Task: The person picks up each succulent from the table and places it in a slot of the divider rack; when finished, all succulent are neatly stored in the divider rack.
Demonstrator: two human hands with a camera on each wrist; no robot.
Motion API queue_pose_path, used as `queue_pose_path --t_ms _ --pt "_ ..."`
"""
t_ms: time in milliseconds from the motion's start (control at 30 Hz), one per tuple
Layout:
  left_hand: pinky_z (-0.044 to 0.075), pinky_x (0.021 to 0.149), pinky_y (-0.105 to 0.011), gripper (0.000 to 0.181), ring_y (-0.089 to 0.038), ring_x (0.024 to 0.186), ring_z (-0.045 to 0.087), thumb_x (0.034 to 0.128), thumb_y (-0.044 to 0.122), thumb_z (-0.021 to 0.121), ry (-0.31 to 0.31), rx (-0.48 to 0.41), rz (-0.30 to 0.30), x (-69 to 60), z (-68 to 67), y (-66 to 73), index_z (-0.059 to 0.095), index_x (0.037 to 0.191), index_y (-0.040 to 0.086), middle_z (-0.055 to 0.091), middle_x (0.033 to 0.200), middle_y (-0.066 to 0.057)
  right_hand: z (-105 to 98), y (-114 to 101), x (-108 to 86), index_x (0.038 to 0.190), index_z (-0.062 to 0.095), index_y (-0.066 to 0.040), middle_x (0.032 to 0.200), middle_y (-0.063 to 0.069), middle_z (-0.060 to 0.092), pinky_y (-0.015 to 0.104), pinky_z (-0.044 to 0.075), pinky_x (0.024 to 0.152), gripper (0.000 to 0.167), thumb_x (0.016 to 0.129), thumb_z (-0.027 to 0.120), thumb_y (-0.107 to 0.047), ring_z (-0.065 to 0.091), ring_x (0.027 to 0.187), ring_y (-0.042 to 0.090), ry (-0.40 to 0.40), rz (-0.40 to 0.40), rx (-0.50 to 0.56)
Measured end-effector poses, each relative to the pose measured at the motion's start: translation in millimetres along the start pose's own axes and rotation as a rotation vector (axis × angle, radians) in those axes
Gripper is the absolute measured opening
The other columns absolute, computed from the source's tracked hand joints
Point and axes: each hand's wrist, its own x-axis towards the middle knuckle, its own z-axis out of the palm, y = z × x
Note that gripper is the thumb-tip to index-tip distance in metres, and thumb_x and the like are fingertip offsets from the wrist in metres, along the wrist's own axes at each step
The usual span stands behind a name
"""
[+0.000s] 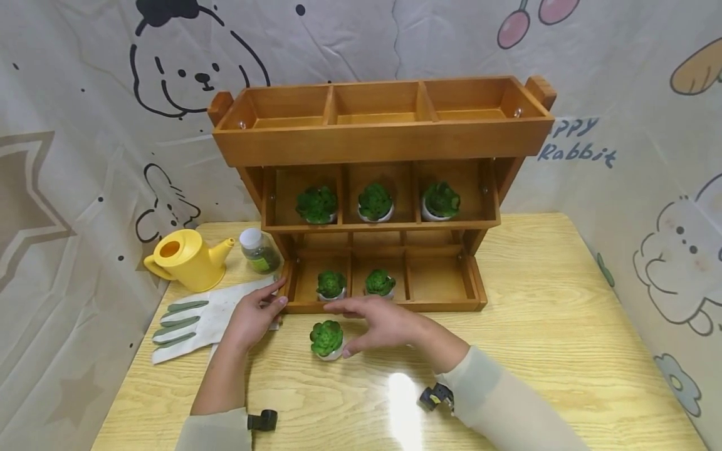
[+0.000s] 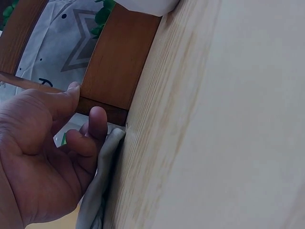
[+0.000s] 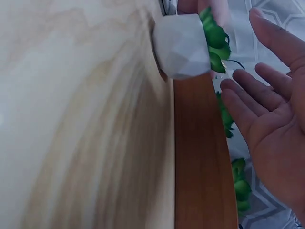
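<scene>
A potted green succulent [image 1: 326,339] in a white faceted pot [image 3: 183,46] stands on the table in front of a tiered wooden shelf [image 1: 383,141]. Spread above and to the right of this plant is my right hand [image 1: 389,326], its fingers extended and nothing held; the right wrist view shows a gap between hand and pot. My left hand [image 1: 254,316] touches the left front corner of the shelf's bottom tray [image 1: 389,307] with its fingertips. Two small succulents sit in that tray's left and middle compartments; its right one is bare.
The middle tier holds three succulents [image 1: 375,202], one per compartment, and the top tier [image 1: 383,141] has three bare compartments. On the left are a yellow watering can [image 1: 194,263], a white-capped jar [image 1: 259,250] and white gloves [image 1: 211,316] beneath my left forearm. Patterned cloth [image 1: 361,37] hangs behind.
</scene>
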Motion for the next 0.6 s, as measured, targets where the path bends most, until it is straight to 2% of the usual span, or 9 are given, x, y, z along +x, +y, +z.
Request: queue_pose_path --t_ms 133,233,433,600 --pt "0.055 0.071 -0.033 0.051 -0.024 0.080 0.067 0.1058 0.026 0.064 0.001 -0.014 -0.001 -0.2 0.6 0.0 0.051 0.155 0.026 0.064 0.111 -0.014 6 1 2.3 0.159 0.043 -0.026 0.158 -0.001 0.046 0.038 0.043 0.112 0.089 0.084 0.089 -0.037 0.054 0.137 0.025 -0.001 0.025 -0.043" --pt "0.056 0.070 -0.033 0.051 -0.024 0.080 0.067 0.1059 0.025 0.063 0.001 -0.029 -0.004 0.1 1.2 -0.2 0.051 0.155 0.027 0.064 0.111 -0.014 11 4 5.7 0.160 0.042 -0.027 0.158 0.001 0.047 0.038 0.041 0.113 0.092 0.082 0.090 -0.039 0.053 0.137 0.023 0.000 0.032 -0.074" --pt "0.057 0.071 -0.032 0.051 -0.023 0.079 0.068 0.1058 0.024 0.064 0.004 -0.042 -0.010 1.1 1.8 -1.1 0.052 0.155 0.027 0.063 0.112 -0.015 21 9 11.3 0.159 0.043 -0.024 0.157 -0.001 0.047 0.039 0.035 0.118 0.094 0.081 0.091 -0.043 0.044 0.143 0.019 -0.023 0.022 -0.115" --pt "0.057 0.071 -0.031 0.051 -0.023 0.079 0.068 0.1057 0.023 0.064 0.005 -0.043 -0.013 0.3 2.2 -0.6 0.052 0.155 0.027 0.063 0.112 -0.015 26 9 14.8 0.159 0.042 -0.024 0.156 -0.002 0.050 0.036 0.034 0.118 0.094 0.081 0.091 -0.041 0.044 0.144 0.017 -0.036 0.020 -0.126"
